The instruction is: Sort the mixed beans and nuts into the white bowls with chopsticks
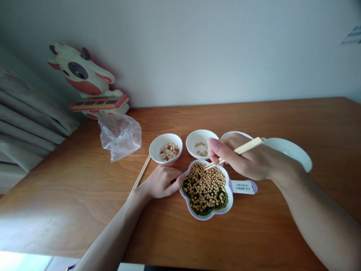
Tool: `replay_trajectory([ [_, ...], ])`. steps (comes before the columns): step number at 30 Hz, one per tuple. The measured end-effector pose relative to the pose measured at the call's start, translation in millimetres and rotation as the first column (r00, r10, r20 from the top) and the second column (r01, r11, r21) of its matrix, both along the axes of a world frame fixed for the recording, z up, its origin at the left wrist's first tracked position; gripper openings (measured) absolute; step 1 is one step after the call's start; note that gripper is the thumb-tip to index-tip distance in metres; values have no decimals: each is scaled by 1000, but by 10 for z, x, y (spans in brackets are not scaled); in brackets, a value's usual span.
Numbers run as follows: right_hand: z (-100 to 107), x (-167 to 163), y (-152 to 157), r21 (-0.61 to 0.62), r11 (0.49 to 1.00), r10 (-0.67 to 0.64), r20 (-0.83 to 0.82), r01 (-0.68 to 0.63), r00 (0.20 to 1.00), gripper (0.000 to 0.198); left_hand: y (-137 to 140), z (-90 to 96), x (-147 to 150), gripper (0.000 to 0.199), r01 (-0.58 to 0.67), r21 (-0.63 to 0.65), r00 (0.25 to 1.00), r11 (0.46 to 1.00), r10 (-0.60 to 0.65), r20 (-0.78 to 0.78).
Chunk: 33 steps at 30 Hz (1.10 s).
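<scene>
My right hand (239,156) is closed around a pair of wooden chopsticks (248,146). Their tips reach into the soybeans (208,184) in a white and purple flower-shaped dish (231,205). Black beans (189,184) and green mung beans (224,201) lie among them. My left hand (165,181) has curled fingers, its thumb and fingertips gripping the dish's left rim. Behind the dish, one white bowl (153,150) holds pale nut slices (169,151) with some reddish pieces. Beside it a second white bowl (191,141) contains a few soybeans (200,144). Whether the chopstick tips pinch a bean I cannot tell.
Two more white dishes, a middle one (235,133) and a right one (293,148), are partly hidden by my right hand. Another pair of chopsticks (141,172) lies left of the bowls. A clear plastic bag (121,135) sits before a cow-shaped toy keyboard (98,102) near the wall.
</scene>
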State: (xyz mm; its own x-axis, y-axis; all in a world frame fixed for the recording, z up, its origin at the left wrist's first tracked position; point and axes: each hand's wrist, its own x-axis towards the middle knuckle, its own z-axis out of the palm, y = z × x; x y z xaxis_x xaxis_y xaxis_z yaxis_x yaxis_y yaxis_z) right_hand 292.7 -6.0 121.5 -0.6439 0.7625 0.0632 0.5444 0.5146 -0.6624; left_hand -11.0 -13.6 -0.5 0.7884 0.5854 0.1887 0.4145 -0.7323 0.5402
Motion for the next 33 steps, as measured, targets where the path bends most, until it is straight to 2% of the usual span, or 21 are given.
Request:
replay_trajectory([
  [5, -13, -46, -21, -15, 1000, 7, 40, -7, 999, 65, -6, 9, 7, 47, 7, 6, 1000, 1000, -7, 6],
  [10, -26, -101, -13, 38, 999, -8, 67, 5, 998, 66, -5, 8, 9, 48, 4, 12, 1000, 1000, -4, 10],
  [16, -24, -68, 19, 106, 994, 9, -6, -8, 1000, 69, -1, 4, 4, 47, 11, 1, 1000, 1000, -11, 2],
  [20, 57, -7, -23, -8, 999, 36, -62, -37, 997, 73, -2, 8, 5, 47, 5, -14, 1000, 1000, -5, 10],
  [26, 59, -13, -105, -186, 979, 91, -5, -90, 996, 74, 4, -6, 0, 47, 0, -1, 1000, 1000, 0, 13],
  [33, 53, -47, -139, -217, 970, 118, 30, -109, 993, 70, 2, -12, -8, 45, 10, -7, 1000, 1000, -10, 15],
])
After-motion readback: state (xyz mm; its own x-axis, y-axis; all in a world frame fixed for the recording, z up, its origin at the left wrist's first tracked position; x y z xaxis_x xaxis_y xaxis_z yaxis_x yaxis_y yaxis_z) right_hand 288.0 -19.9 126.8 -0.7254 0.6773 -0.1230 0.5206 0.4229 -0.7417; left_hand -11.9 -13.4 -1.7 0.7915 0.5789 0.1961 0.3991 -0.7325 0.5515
